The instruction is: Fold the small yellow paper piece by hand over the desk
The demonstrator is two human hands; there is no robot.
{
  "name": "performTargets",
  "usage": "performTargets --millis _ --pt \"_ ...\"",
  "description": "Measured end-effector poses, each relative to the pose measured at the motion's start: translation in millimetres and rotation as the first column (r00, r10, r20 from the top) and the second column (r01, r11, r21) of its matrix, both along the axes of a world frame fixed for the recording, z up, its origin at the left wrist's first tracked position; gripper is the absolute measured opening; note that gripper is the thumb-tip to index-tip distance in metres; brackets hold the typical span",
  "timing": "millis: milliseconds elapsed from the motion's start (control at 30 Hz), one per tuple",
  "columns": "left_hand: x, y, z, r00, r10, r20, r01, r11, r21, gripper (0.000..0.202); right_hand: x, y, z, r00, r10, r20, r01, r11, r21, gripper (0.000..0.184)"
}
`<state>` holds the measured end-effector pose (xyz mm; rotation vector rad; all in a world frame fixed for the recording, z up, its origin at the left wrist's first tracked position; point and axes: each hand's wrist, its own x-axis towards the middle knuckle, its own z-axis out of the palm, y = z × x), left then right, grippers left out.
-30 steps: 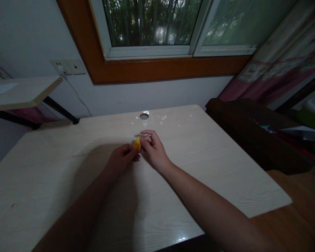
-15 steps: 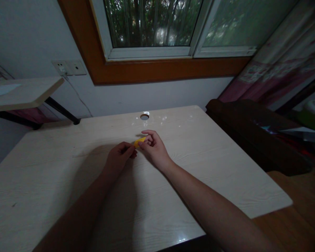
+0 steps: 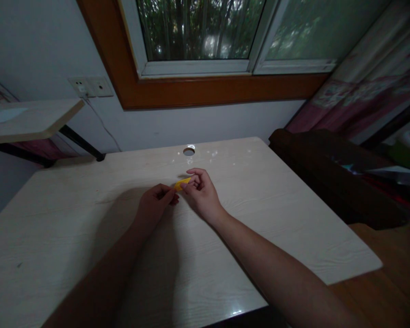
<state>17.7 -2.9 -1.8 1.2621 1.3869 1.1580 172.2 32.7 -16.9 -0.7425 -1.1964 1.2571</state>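
Observation:
A small yellow piece [image 3: 181,184], perhaps folded paper, is held just above the pale wooden table [image 3: 89,237] near its middle. My left hand [image 3: 155,206] pinches its near-left end with curled fingers. My right hand [image 3: 202,195] pinches the far-right end, its index finger arched over the top. Both hands meet at the piece, and most of it is hidden between the fingertips.
A round cable hole [image 3: 189,151] lies in the table near the far edge. A wall socket [image 3: 90,86] and a side shelf [image 3: 27,119] are at the left. Dark furniture [image 3: 331,173] and a curtain [image 3: 365,86] stand at the right, under a window [image 3: 205,32].
The yellow piece has turned from standing upright to lying flatter between my fingertips. Both hands stay in nearly the same place.

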Motion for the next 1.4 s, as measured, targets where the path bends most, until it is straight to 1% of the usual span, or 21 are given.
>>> performTargets --millis 167,233,267,367,467,567,700,767,833,967,1067,1133,1233,1300,1400 --pt "-4.7 1.9 -2.7 0.998 0.040 -0.042 -0.040 0.999 0.009 0.023 4.2 3.7 0.5 0.999 -0.015 -0.049 0.014 1.000 -0.021 0.035" --pt "-7.3 3.2 -4.9 0.996 0.067 -0.059 -0.063 0.996 0.064 0.021 7.4 7.1 0.2 0.997 -0.039 -0.067 0.037 0.999 -0.031 0.034" --pt "-8.1 3.8 -5.8 0.996 0.064 -0.061 -0.059 0.995 0.084 0.020 8.8 8.6 0.1 0.997 -0.047 -0.067 0.044 0.998 -0.038 0.034" --pt "-8.0 4.5 -6.4 0.999 0.016 -0.030 -0.013 0.996 0.084 0.020 10.2 10.0 0.7 0.996 -0.038 -0.084 0.032 0.998 -0.062 0.035" --pt "-4.5 3.8 -3.7 1.000 -0.023 0.018 0.021 0.998 0.064 0.023 8.0 7.6 1.8 0.997 0.000 -0.075 -0.006 0.997 -0.081 0.033" --pt "-1.5 2.7 -0.9 0.998 -0.027 0.052 0.025 0.999 0.049 0.027 5.2 4.7 0.4 0.998 0.053 -0.037 -0.056 0.995 -0.079 0.030" --pt "-2.6 2.0 -1.6 0.999 -0.026 0.021 0.025 0.997 0.075 0.026 3.2 2.0 -6.0 0.985 0.169 -0.036 -0.172 0.980 -0.099 0.029" --pt "-4.3 2.0 -3.7 1.000 -0.025 0.014 0.023 0.995 0.102 0.024 3.3 0.8 -8.7 0.978 0.208 -0.014 -0.208 0.973 -0.099 0.026" --pt "-5.9 2.0 -5.7 1.000 -0.021 0.018 0.019 0.992 0.124 0.022 4.2 -0.4 -9.5 0.978 0.198 0.067 -0.193 0.979 -0.066 0.023" --pt "-7.0 1.3 -6.9 0.999 -0.035 -0.005 0.035 0.992 0.123 0.018 7.6 -1.5 -5.8 0.956 0.106 0.273 -0.128 0.989 0.067 0.018" --pt "-6.3 0.7 -5.8 0.998 -0.040 -0.038 0.044 0.994 0.104 0.016 9.7 -1.1 -2.9 0.934 0.042 0.356 -0.099 0.985 0.141 0.014" --pt "-5.4 0.8 -5.1 0.999 -0.024 -0.028 0.027 0.993 0.113 0.015 10.3 -0.7 -2.8 0.922 0.025 0.388 -0.091 0.984 0.153 0.012" --pt "-3.8 1.3 -4.3 0.999 -0.012 0.030 0.008 0.993 0.121 0.018 9.8 -0.3 -5.4 0.922 0.038 0.385 -0.091 0.989 0.121 0.013" --pt "-3.2 1.5 -3.8 0.998 -0.026 0.056 0.020 0.994 0.110 0.022 9.2 -0.3 -7.4 0.931 0.051 0.363 -0.092 0.991 0.096 0.014" --pt "-3.5 1.3 -3.2 0.998 -0.042 0.044 0.038 0.995 0.094 0.025 8.9 -0.9 -7.4 0.936 0.059 0.348 -0.095 0.992 0.087 0.015"
